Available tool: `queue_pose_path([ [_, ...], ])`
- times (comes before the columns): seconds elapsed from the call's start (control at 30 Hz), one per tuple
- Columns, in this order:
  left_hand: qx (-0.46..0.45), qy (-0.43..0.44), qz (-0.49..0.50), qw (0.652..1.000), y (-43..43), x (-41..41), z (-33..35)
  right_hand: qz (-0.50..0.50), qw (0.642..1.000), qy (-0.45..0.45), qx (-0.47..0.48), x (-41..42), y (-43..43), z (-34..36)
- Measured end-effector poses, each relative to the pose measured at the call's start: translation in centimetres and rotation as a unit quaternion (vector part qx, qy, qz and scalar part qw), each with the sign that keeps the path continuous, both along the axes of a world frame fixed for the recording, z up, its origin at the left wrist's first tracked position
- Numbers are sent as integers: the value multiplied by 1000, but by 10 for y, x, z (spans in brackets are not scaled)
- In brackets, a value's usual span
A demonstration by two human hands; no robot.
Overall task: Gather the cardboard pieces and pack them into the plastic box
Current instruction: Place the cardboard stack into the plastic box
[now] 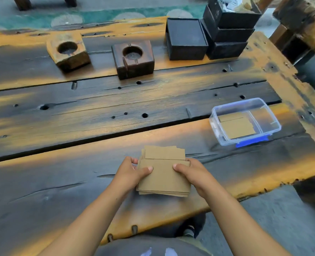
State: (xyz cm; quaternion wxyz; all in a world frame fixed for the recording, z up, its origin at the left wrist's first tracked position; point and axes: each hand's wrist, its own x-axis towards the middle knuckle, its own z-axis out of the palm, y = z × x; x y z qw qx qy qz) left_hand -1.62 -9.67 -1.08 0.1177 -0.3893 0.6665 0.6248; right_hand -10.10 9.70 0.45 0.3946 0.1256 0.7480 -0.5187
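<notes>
Scorched plank table (97,100) | both hands (132,171) (191,170) pinching cardboard stack (164,174) | plastic box (245,122) right, partly filled

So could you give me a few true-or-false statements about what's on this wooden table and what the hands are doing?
1. Both hands hold one stack of cardboard pieces. True: the left hand grips its left edge and the right hand its right edge.
2. The plastic box is empty. False: some cardboard pieces already lie flat inside it.
3. The plastic box sits to the right of the hands. True.
4. The box has a red clip. False: the clip on its near side is blue.
5. Two wooden blocks with round hollows stand at the far side of the table. True.
6. The black boxes stand at the far left. False: they are at the far right.
</notes>
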Motion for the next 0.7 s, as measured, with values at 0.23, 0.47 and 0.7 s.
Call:
queue_pose_path([
  [0.23,-41,2,-57,998,139,-33,14,17,1000,24,-11,-41,144,5],
  [0.47,-52,4,-84,995,253,-74,29,-59,997,26,-40,-59,263,10],
  [0.7,-71,27,-112,991,295,-103,38,-99,992,33,-74,-72,314,12],
])
